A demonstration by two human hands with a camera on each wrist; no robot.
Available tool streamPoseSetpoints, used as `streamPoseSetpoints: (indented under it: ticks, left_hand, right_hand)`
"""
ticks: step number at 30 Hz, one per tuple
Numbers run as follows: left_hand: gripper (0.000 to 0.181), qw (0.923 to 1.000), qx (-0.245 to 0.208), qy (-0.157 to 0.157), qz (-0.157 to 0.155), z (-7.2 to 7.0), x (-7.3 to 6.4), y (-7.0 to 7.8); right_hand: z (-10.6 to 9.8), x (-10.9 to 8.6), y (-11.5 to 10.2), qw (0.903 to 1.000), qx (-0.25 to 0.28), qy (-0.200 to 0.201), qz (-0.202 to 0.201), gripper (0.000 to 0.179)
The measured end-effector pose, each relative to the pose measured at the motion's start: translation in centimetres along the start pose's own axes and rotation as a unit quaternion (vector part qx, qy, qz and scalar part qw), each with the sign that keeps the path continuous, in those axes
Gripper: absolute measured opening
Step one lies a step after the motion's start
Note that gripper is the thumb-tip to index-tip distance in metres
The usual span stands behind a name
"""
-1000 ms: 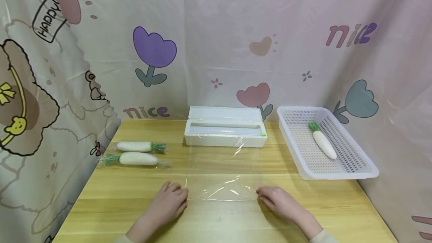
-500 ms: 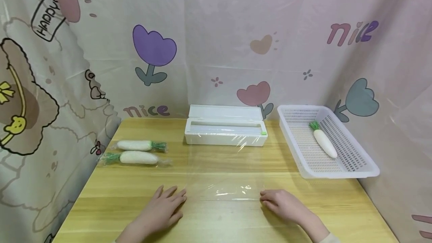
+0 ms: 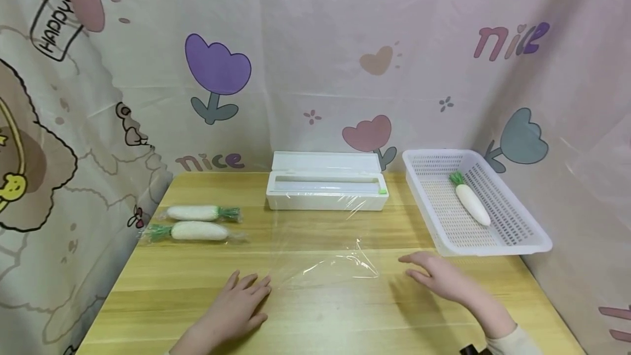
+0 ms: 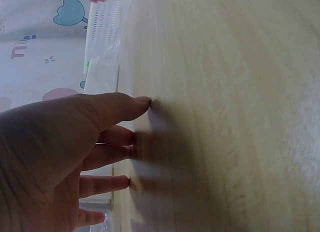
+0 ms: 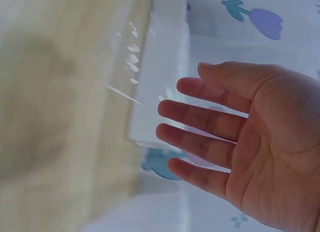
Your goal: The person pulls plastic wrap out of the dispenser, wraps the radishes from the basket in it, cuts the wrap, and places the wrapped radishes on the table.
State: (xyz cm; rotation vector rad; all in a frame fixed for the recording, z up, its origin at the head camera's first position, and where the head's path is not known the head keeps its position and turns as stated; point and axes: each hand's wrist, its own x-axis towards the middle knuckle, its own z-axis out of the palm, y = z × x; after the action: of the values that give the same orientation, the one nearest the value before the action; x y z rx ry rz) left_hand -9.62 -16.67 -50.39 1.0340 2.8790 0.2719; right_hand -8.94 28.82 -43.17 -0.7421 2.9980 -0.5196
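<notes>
A clear sheet of plastic wrap runs from the white wrap dispenser, whose lid stands raised, toward me across the table. Its near right corner is creased and folded up a little. My left hand rests on the table with spread fingers, their tips at the sheet's left edge. My right hand hovers above the table, right of the sheet and apart from it; in the right wrist view the palm shows with nothing in it. A bare white radish with green stems lies in the white basket.
Two wrapped white radishes, a far one and a near one, lie side by side at the table's left. The basket stands at the right edge. A printed curtain hangs behind the wooden table.
My right hand has let go of the sheet's right corner and moved right and up. The corner has folded inward. My left hand's fingers have spread and now lie flatter.
</notes>
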Motion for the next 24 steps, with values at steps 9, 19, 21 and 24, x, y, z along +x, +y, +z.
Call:
streamPoseSetpoints:
  ticks: [9, 19, 21, 24]
  left_hand:
    - [0.052, 0.9996, 0.011, 0.026, 0.003, 0.2, -0.5, -0.1]
    - [0.064, 0.9998, -0.018, -0.008, -0.01, 0.2, -1.1, -0.7]
    - [0.066, 0.9997, -0.019, -0.012, -0.009, 0.2, -1.2, -0.8]
    - [0.067, 0.9997, -0.018, -0.011, -0.007, 0.2, -1.1, -0.8]
  right_hand:
    - [-6.9, 1.4, 1.6, 0.998, -0.013, 0.04, 0.048, 0.033]
    - [-13.6, 3.4, 7.4, 0.9926, 0.039, 0.05, 0.103, 0.04]
    - [-14.7, 3.7, 8.9, 0.9897, 0.055, 0.034, 0.128, 0.045]
    - [-16.0, 3.9, 11.3, 0.9827, 0.074, 0.018, 0.169, 0.054]
